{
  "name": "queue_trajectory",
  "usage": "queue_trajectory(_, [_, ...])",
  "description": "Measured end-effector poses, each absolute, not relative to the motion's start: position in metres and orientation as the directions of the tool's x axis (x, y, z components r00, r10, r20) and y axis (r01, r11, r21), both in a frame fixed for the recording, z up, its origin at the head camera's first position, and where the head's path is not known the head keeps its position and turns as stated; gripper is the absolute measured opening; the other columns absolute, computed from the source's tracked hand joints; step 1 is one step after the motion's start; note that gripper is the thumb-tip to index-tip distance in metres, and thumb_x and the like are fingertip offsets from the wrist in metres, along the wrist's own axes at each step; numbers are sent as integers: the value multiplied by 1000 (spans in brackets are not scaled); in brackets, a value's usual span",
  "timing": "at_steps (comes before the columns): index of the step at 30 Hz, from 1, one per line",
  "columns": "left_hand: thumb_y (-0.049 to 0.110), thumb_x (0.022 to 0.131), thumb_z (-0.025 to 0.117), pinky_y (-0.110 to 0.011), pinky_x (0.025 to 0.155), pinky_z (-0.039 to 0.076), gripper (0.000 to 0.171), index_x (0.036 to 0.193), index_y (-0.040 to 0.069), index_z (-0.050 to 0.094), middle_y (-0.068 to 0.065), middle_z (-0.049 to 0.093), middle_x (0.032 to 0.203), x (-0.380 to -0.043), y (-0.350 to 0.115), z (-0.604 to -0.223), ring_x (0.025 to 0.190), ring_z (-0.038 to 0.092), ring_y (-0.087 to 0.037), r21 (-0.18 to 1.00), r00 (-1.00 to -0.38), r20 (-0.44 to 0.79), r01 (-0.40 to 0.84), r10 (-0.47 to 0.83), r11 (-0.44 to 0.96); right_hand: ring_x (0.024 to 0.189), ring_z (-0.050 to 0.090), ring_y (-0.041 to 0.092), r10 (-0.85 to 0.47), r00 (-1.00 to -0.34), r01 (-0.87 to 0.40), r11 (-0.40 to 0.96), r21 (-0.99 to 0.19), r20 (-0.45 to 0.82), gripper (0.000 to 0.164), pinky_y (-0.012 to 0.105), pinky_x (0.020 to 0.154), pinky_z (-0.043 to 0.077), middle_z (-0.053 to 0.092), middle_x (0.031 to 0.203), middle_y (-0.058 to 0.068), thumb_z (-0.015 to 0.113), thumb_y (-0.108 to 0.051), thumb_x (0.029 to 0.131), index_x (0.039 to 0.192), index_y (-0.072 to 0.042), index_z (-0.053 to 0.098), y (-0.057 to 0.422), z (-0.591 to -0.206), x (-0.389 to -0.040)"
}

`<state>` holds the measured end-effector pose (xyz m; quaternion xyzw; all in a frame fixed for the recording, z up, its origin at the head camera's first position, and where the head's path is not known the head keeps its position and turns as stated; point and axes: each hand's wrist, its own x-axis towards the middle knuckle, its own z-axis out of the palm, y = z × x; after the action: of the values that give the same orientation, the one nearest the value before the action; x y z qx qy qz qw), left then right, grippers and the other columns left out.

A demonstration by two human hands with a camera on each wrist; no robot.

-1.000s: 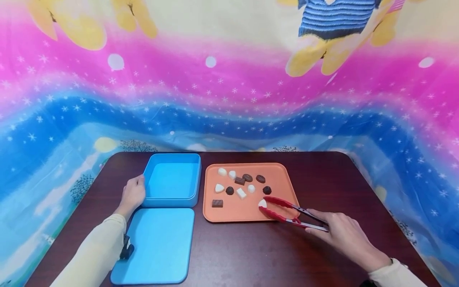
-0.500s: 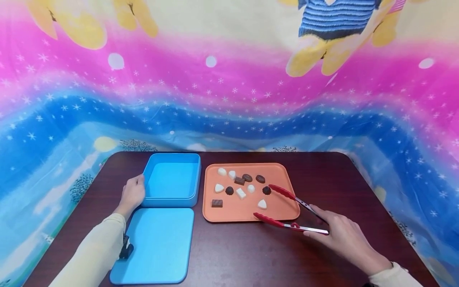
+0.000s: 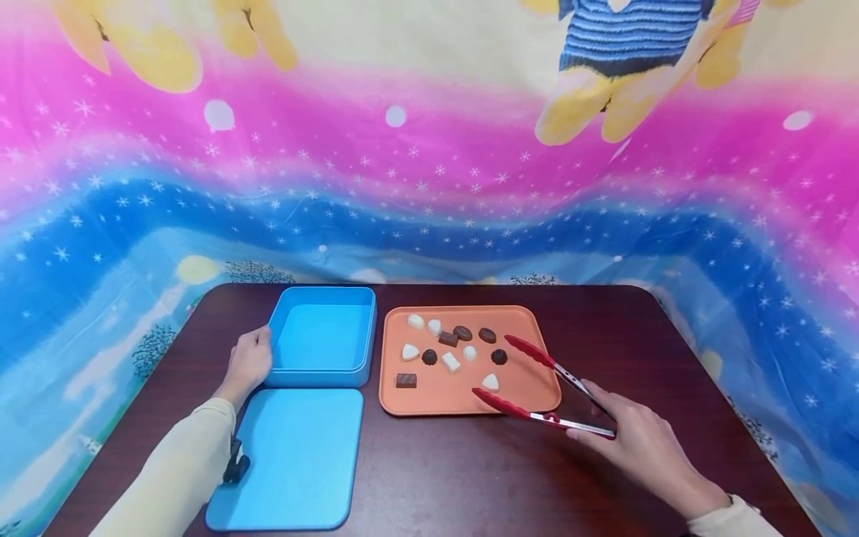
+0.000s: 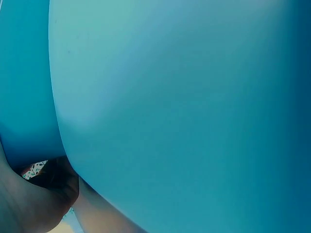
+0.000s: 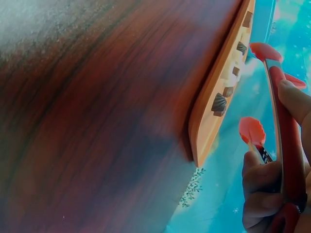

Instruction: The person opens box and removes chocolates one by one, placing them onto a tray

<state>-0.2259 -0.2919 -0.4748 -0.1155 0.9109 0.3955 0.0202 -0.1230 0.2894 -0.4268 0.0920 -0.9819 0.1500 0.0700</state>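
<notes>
In the head view my right hand (image 3: 647, 440) grips red-tipped metal tongs (image 3: 569, 425), their arms spread wide over the right side of an orange tray (image 3: 436, 399). Between the tong tips a white triangular chocolate (image 3: 491, 382) lies on the tray. A dark round chocolate (image 3: 499, 357) sits just left of the upper tip. Several more white and brown chocolates are scattered across the tray. My left hand (image 3: 250, 363) holds the left wall of a blue square box (image 3: 367, 350), whose inside shows bare. The right wrist view shows fingers (image 5: 262, 204) wrapped around the tongs (image 5: 286, 141).
A flat blue lid (image 3: 295, 462) lies in front of the box, partly under my left sleeve. All stand on a dark brown table (image 3: 429, 477). A patterned cloth (image 3: 429, 186) hangs behind the table and along both sides.
The tongs have opened from around the white triangular chocolate, which stays on the tray. Their lower tip then shifts slightly upward and the upper one rises a little. My left hand keeps still.
</notes>
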Motion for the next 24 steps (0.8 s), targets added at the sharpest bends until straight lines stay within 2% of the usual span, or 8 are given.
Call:
queue_trajectory(6, [43, 110, 10, -69, 120, 24, 66, 160, -1, 18, -31, 23, 163, -227, -291, -475, 150, 23, -52, 718, -970, -142, -240, -200, 654, 62, 40, 3, -104, -985, -149, 914, -377, 138, 78, 24, 54, 31, 61, 84, -6, 82, -57, 78, 141, -17, 60, 290, -427, -123])
queue_trajectory(12, [42, 111, 11, -69, 119, 25, 66, 160, -1, 20, -31, 25, 162, -226, -290, -476, 148, 28, -51, 724, -968, -138, -242, -208, 646, 69, 47, 10, -53, -994, -88, 900, -427, 95, 81, 25, 58, 37, 66, 90, 0, 79, -54, 82, 147, -11, 53, 293, -425, -123])
queue_trajectory(13, [42, 111, 11, -68, 119, 28, 66, 158, -1, 27, -33, 31, 158, -226, -290, -476, 145, 32, -51, 725, -968, -139, -244, -210, 644, 70, 48, 11, -45, -995, -80, 898, -433, 92, 82, 26, 58, 38, 67, 90, 1, 79, -53, 83, 148, -10, 52, 294, -424, -123])
queue_trajectory(15, [42, 111, 11, -68, 117, 31, 67, 156, -3, 29, -34, 37, 153, -225, -289, -476, 142, 36, -51, 724, -968, -131, -241, -213, 647, 69, 49, 12, -31, -995, -70, 893, -444, 96, 82, 26, 57, 38, 67, 92, 3, 78, -51, 85, 149, -8, 49, 296, -424, -123])
queue_trajectory(18, [42, 110, 11, -63, 107, 40, 67, 144, -6, 43, -34, 48, 126, -226, -289, -476, 126, 46, -48, 722, -967, -117, -238, -225, 649, 65, 46, 9, -12, -991, -72, 885, -460, 132, 78, 25, 52, 36, 64, 90, 4, 77, -48, 87, 149, -8, 49, 299, -423, -126])
queue_trajectory(19, [42, 110, 11, -63, 105, 40, 67, 143, -7, 43, -34, 48, 123, -226, -290, -476, 124, 46, -47, 722, -968, -110, -234, -226, 651, 63, 44, 9, -5, -989, -74, 883, -463, 149, 77, 24, 50, 36, 64, 89, 5, 77, -47, 88, 148, -8, 49, 300, -423, -126])
queue_trajectory(22, [42, 111, 11, -66, 112, 37, 67, 150, -5, 37, -36, 46, 137, -227, -291, -476, 131, 43, -49, 720, -969, -106, -228, -221, 655, 63, 44, 6, 10, -978, -89, 883, -461, 208, 73, 24, 50, 35, 65, 89, 5, 77, -43, 89, 147, -7, 50, 305, -425, -129])
queue_trajectory(24, [41, 111, 10, -69, 117, 30, 66, 157, -3, 28, -35, 35, 154, -227, -291, -476, 142, 36, -51, 719, -970, -116, -230, -214, 656, 64, 44, 5, 21, -971, -93, 884, -458, 236, 71, 24, 52, 35, 67, 90, 6, 77, -41, 90, 146, -7, 51, 309, -427, -129])
